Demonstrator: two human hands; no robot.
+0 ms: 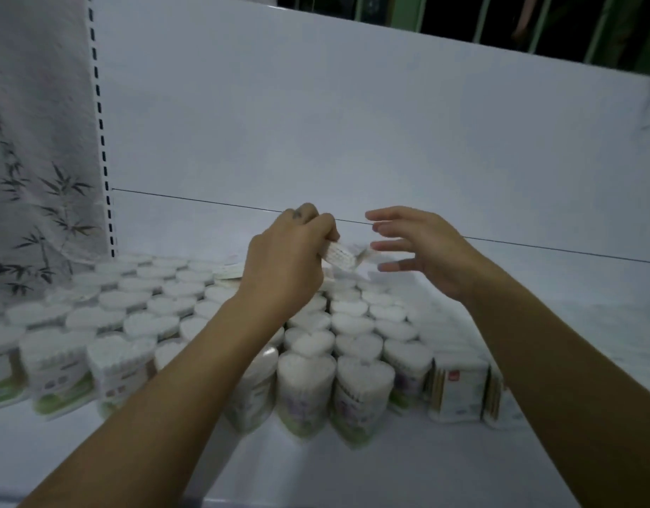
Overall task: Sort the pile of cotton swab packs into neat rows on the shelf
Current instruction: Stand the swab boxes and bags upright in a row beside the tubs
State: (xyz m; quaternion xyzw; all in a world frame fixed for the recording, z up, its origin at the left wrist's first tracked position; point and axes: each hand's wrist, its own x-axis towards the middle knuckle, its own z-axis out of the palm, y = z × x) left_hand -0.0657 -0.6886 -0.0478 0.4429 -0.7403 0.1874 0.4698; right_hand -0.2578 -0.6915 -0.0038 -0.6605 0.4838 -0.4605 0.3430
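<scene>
The white sheet-metal shelf deck (pixel 316 467) is seen nearest, smooth and matt. On it the block of cotton swab packs (pixel 352 324) is stood upright in rows. The packs are heart-shaped in outline, wrapped in clear film, with white cotton tips packed at the top and green or lilac printed labels low on the front row. At the block's right end two rectangular packs (pixel 457 392) are set, their pale wooden sticks showing at the edges. Part of the block's left half is hidden by the left forearm, which is laid across it, and its right end is partly covered by the right forearm.

Above the far part of the block a small flat pack (pixel 340 255) is held in the air, ribbed with swab ends and blurred. It is pinched at one end by the left hand (pixel 290 258), whose fingers are curled round it. Just to the right of that pack the right hand (pixel 422 247) is held with fingers spread and straight; nothing is gripped by it, and contact with the pack cannot be made out.

Behind the block a plain white back panel (pixel 352 122) is crossed by a thin dark seam. To the block's far left a slotted upright (pixel 102 141) is seen, and beside it a pale textured surface printed with bamboo leaves (pixel 34 177). Beyond the panel's top edge, green bars (pixel 499 23) are seen against darkness.
</scene>
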